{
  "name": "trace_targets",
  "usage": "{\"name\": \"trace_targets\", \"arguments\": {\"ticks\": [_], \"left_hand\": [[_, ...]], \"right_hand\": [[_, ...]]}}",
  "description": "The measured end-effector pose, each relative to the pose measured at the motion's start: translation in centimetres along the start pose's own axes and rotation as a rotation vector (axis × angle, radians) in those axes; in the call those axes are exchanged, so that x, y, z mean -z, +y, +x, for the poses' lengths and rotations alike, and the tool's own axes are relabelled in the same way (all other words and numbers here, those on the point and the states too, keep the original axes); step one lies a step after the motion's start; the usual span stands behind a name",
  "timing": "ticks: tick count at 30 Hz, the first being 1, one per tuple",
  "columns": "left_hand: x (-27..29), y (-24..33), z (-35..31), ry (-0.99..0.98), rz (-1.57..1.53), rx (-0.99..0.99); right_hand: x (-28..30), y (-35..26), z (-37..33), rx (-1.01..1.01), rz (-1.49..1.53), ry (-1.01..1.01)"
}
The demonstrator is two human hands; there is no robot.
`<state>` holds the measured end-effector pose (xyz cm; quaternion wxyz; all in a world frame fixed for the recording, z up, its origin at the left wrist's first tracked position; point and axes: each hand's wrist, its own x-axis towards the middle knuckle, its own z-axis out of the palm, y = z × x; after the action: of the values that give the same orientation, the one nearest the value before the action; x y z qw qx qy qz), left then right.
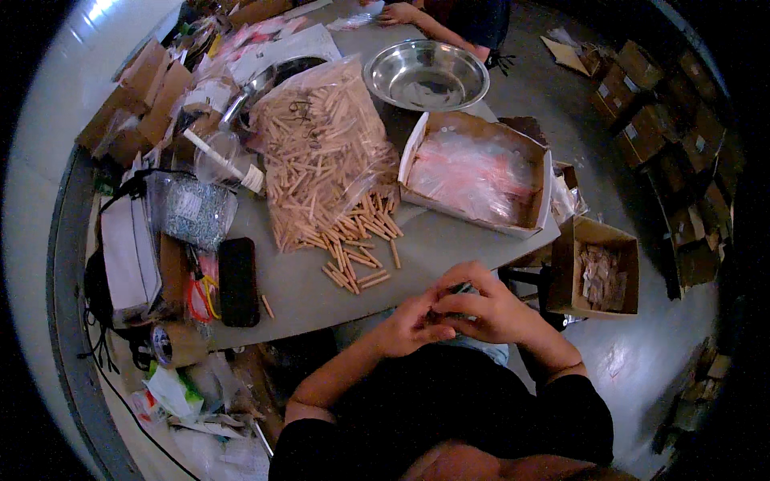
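Observation:
My left hand [409, 327] and my right hand [491, 309] meet in front of my body, just off the table's near edge. Both have curled fingers, with the fingertips brought together. Whatever lies between them, if anything, is hidden by the fingers. Beyond them, a large clear bag [317, 132] full of wooden dowels lies on its side, its contents spilling from the near end. Several loose dowels [345, 268] rest on the tabletop, and a single dowel [267, 306] lies apart by a black phone-like case [238, 282].
An open carton [407, 172] of clear plastic bags with red marks sits at the table's right, below a steel basin [425, 74]. Scissors [200, 298], a bag of small metal parts [195, 210] and tape [172, 345] crowd the left. Another person's hand [397, 14] works at the far edge.

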<state>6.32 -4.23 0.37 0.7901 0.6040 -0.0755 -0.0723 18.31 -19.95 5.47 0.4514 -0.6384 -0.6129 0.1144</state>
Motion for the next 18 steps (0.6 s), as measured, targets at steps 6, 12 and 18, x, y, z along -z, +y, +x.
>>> {"name": "trace_targets", "arguments": {"ticks": [6,12,18], "left_hand": [[-0.7,0.5,0.6,0.093,0.138,-0.042],[-0.2,1.4,1.9,0.333,0.88,-0.455],[-1.0,2.4,3.4,0.294,0.989,-0.604]], "right_hand": [[1.1,0.0,0.1,0.125,-0.097,0.015],[1.3,1.3,-2.3,-0.078,-0.048,0.15],[1.4,1.8,-3.4,-0.107,-0.029,0.16]]}}
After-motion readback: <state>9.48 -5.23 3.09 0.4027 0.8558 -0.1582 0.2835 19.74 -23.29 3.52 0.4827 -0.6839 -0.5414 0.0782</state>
